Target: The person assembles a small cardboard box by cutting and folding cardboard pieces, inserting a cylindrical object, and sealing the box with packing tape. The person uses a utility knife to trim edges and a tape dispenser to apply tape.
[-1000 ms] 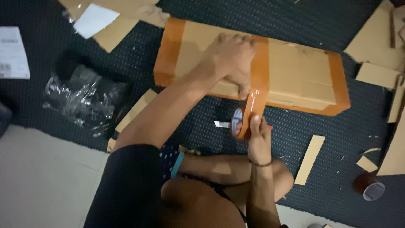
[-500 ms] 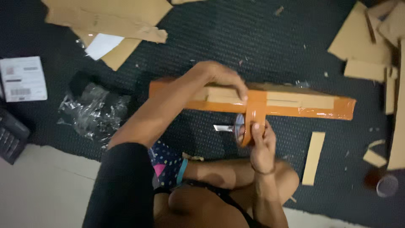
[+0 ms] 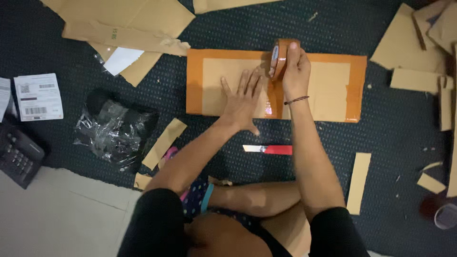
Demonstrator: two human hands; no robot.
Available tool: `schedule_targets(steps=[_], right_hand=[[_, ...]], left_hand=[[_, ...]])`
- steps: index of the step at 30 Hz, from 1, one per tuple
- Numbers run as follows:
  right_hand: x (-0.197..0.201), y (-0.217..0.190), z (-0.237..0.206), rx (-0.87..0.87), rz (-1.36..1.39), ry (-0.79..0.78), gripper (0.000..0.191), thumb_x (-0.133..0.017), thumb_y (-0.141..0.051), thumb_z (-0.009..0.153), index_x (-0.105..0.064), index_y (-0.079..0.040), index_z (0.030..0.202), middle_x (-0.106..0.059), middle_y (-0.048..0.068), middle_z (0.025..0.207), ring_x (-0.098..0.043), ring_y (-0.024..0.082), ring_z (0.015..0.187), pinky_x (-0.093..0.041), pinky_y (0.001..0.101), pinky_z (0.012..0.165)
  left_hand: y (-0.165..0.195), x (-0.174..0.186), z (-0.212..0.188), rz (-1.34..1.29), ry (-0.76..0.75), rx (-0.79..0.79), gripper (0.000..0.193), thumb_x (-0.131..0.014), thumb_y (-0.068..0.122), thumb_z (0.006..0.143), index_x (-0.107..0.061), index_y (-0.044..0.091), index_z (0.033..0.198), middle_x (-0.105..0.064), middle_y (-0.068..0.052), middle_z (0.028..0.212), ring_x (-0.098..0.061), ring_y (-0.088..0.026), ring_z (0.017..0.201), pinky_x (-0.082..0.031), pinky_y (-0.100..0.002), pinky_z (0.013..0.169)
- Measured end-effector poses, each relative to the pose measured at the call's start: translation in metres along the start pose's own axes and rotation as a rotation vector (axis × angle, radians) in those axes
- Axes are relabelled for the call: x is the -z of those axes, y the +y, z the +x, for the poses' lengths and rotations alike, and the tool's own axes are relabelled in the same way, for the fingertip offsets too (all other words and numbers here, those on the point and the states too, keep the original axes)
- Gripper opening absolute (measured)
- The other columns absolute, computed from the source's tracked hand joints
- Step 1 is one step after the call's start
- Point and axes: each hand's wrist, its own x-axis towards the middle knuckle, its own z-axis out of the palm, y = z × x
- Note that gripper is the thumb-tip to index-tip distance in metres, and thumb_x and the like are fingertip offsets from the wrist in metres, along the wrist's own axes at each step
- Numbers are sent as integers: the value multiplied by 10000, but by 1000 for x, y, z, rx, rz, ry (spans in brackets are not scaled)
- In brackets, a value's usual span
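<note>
While the box point(image 3: 328, 85) has dropped from its edge to lie flat on the carpet point(image 3: 390, 138), the right hand point(image 3: 295, 71) grips the tape roll point(image 3: 279, 56) at its far edge. Left hand point(image 3: 243, 102) presses down, fingers spread wide, beside 1 fresh orange strip point(image 3: 273, 102) that now crosses the top face.

Left hand point(image 3: 243, 102) flat, fingers spread, right hand point(image 3: 295, 71) gripping, forearms extended

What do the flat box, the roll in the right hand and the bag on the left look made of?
Flat box: matte brown cardboard, edged with glossy orange tape.
Roll: glossy orange plastic tape, probably; the strip reflects light.
Bag: thin clear plastic film, crinkled and shiny.
</note>
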Motion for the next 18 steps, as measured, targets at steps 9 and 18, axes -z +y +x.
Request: schedule_targets(steps=[9, 18], right_hand=[[17, -28, -111, -204, -239, 74, 318, -594, -337, 1060, -661, -30, 1015, -628, -11, 768, -556, 80, 597, -446, 248, 514], [13, -3, -174, -412, -85, 144, 336, -579, -343, 1030, -603, -8, 1038, -636, 61, 720, -614, 151, 561, -531, 300, 509]], left_hand=[[-11, -37, 25, 93, 207, -61, 1379, -889, 593, 530, -230, 32, 1603, -195, -215, 1646, -174, -470, 1503, -201, -830, 1072], [-7, -20, 21, 41, 280, -48, 1284, -902, 517, 540, -298, 27, 1561, -239, -228, 1622, -198, -463, 1504, -206, -836, 1078]])
